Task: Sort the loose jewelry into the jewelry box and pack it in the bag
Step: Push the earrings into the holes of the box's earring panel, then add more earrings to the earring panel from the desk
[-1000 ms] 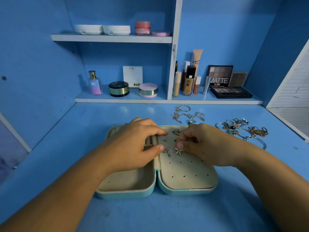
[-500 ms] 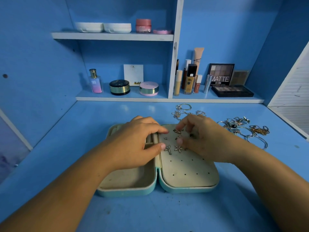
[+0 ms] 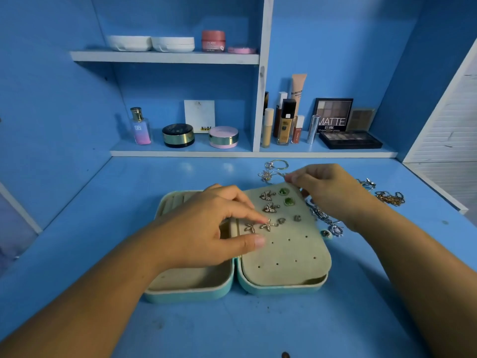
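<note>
A teal jewelry box (image 3: 191, 295) with beige lining lies open on the blue desk. Its right half holds a beige earring panel (image 3: 291, 254) with butterfly earrings (image 3: 267, 195), green earrings (image 3: 284, 191) and star earrings (image 3: 267, 225) pinned in it. My left hand (image 3: 201, 228) rests over the box's middle, index fingertip on a star earring and thumb on the panel. My right hand (image 3: 327, 187) pinches the panel's far edge, and the panel sits tilted, overhanging the box on the right. Loose rings (image 3: 273, 169), silver chains (image 3: 327, 220) and a gold chain (image 3: 389, 198) lie behind and to the right.
Shelves at the back hold a perfume bottle (image 3: 140, 127), compacts (image 3: 178, 135), foundation tubes (image 3: 285, 122) and eyeshadow palettes (image 3: 349, 139). A white louvred panel (image 3: 449, 130) borders the desk on the right. No bag is in view.
My right hand has moved from the earrings up to the panel's far edge, uncovering the pinned earrings. The panel now sits skewed and raised. My left hand has stayed put.
</note>
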{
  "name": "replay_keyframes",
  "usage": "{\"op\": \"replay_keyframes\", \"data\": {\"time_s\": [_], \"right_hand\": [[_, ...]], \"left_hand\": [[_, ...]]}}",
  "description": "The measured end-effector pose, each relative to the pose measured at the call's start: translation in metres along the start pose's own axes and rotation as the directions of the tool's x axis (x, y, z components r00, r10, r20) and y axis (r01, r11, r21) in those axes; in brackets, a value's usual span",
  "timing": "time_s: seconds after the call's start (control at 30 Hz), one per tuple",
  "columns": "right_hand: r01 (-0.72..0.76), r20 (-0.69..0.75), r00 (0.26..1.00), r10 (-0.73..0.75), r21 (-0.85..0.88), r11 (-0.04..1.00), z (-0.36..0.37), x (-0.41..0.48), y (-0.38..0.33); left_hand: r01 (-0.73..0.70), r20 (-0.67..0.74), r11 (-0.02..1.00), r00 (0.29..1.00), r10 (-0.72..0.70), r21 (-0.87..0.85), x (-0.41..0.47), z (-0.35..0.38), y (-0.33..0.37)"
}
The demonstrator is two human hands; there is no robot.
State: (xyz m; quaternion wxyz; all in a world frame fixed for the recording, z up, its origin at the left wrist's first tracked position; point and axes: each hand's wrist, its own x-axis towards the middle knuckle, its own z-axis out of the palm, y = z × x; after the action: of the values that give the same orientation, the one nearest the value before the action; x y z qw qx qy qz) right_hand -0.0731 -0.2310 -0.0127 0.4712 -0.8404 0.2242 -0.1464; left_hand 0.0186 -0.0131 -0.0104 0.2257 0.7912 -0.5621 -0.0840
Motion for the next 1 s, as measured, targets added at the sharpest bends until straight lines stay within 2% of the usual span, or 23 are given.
{"op": "replay_keyframes", "data": {"time_s": [0.07, 0.17, 0.23, 0.33, 0.53, 0.6, 0.67, 0.73, 0.8, 0.83, 0.9, 0.93, 1.0], "right_hand": [[0.05, -0.039, 0.998, -0.044, 0.166, 0.985, -0.001, -0.002, -0.004], [0.151, -0.032, 0.988, -0.152, 0.427, 0.891, -0.001, -0.006, -0.01], [0.209, -0.006, 0.972, -0.237, 0.492, 0.845, -0.001, -0.009, -0.01], [0.266, 0.024, 0.949, -0.313, 0.468, 0.843, 0.001, -0.011, -0.01], [0.367, 0.132, 0.893, -0.429, 0.338, 0.867, 0.007, -0.02, -0.009], [0.408, 0.18, 0.863, -0.472, 0.303, 0.861, 0.006, -0.023, -0.01], [0.395, 0.215, 0.862, -0.459, 0.282, 0.874, 0.002, -0.024, -0.011], [0.378, 0.17, 0.898, -0.406, 0.175, 0.909, -0.009, -0.02, -0.01], [0.394, 0.135, 0.916, -0.377, -0.131, 0.91, -0.023, -0.015, -0.005], [0.397, 0.161, 0.918, -0.363, -0.307, 0.865, -0.029, -0.011, 0.0], [0.376, 0.273, 0.924, -0.268, -0.525, 0.764, -0.032, -0.01, 0.004], [0.361, 0.309, 0.927, -0.212, -0.585, 0.726, -0.031, -0.012, 0.003], [0.36, 0.312, 0.93, -0.196, -0.653, 0.667, -0.025, -0.018, -0.002]], "left_hand": [[0.02, -0.004, 0.999, 1.0, -0.02, -0.05, 0.0, -0.001, 0.003], [0.051, -0.035, 0.993, 0.998, -0.055, -0.103, -0.003, -0.007, 0.009], [0.096, -0.041, 0.993, 0.994, -0.099, -0.067, -0.007, -0.01, 0.016], [0.135, -0.086, 0.99, 0.987, -0.139, -0.047, -0.018, -0.002, 0.027], [0.176, -0.267, 0.983, 0.946, -0.184, -0.051, -0.036, 0.027, 0.035], [0.19, -0.343, 0.975, 0.914, -0.217, -0.111, -0.038, 0.032, 0.036], [0.198, -0.354, 0.956, 0.897, -0.265, -0.214, -0.038, 0.033, 0.036], [0.214, -0.317, 0.937, 0.9, -0.3, -0.277, -0.039, 0.032, 0.035], [0.227, -0.293, 0.93, 0.904, -0.311, -0.288, -0.04, 0.03, 0.036], [0.229, -0.286, 0.929, 0.906, -0.313, -0.291, -0.041, 0.03, 0.037], [0.228, -0.278, 0.925, 0.907, -0.315, -0.303, -0.041, 0.03, 0.037], [0.227, -0.274, 0.922, 0.908, -0.316, -0.313, -0.041, 0.029, 0.036], [0.224, -0.254, 0.911, 0.912, -0.321, -0.347, -0.042, 0.028, 0.034]]}}
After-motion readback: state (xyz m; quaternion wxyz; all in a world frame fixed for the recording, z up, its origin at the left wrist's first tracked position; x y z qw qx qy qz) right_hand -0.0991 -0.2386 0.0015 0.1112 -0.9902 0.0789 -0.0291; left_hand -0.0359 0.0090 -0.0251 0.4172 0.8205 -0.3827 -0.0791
